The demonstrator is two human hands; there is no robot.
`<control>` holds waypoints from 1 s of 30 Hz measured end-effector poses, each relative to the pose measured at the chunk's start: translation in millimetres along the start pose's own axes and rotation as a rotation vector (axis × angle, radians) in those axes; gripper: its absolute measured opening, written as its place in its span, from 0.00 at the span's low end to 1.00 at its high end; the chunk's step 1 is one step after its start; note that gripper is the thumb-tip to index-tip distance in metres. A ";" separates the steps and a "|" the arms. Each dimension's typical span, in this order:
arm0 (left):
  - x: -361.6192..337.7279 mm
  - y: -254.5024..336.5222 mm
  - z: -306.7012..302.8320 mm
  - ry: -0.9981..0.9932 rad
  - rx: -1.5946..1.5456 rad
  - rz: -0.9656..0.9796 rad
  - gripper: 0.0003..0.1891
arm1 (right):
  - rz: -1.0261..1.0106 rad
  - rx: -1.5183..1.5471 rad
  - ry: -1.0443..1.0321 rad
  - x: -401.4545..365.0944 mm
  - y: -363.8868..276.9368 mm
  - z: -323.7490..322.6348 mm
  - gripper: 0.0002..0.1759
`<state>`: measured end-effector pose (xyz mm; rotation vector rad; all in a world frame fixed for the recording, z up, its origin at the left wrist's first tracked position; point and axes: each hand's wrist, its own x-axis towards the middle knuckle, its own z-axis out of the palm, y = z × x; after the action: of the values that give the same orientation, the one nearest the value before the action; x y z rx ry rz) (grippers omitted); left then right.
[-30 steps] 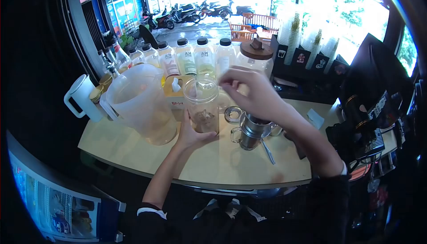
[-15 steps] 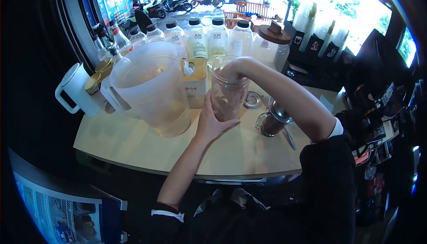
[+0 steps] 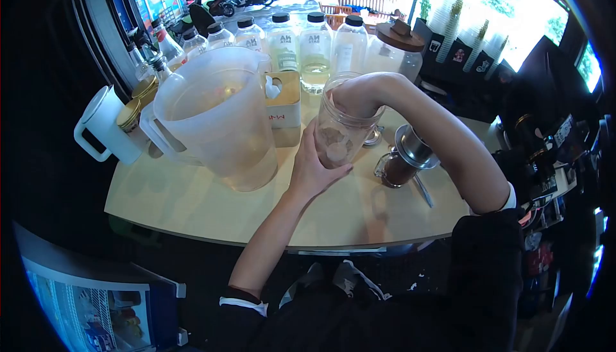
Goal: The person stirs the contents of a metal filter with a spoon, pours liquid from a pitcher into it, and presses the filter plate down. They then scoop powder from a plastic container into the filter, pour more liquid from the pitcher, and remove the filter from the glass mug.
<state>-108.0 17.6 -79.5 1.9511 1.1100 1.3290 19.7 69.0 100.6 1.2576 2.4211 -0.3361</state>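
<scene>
My left hand (image 3: pixel 316 171) is wrapped round the lower part of a clear glass jar (image 3: pixel 340 135), which tilts slightly over the table. Through the mouth of the jar reaches my right hand (image 3: pixel 351 97); its fingers are blurred by the glass, and I cannot make out whether they hold anything. To the right of the jar is a small glass mug of dark liquid (image 3: pixel 398 171) with a metal coffee filter (image 3: pixel 414 148) on top. A metal ring lid (image 3: pixel 373 137) lies behind the jar, partly hidden.
A large translucent pitcher (image 3: pixel 215 121) stands left, beside a tissue box (image 3: pixel 284 105) and a white jug (image 3: pixel 108 126). Capped bottles (image 3: pixel 315 53) line the back, near a wooden-lidded jar (image 3: pixel 393 57). A spoon handle (image 3: pixel 424 191) lies right on the table (image 3: pixel 192 214).
The jar and both hands have moved right and tilted, covering more of the ring lid. The view has shifted slightly.
</scene>
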 end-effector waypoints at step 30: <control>-7.2 1.5 -1.2 0.019 0.022 0.031 0.55 | 0.008 0.011 0.020 -34.0 -18.4 -13.7 0.06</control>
<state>-110.0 10.7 -81.4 1.9827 1.1116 1.3600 19.2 39.0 128.6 1.2816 2.4334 -0.3369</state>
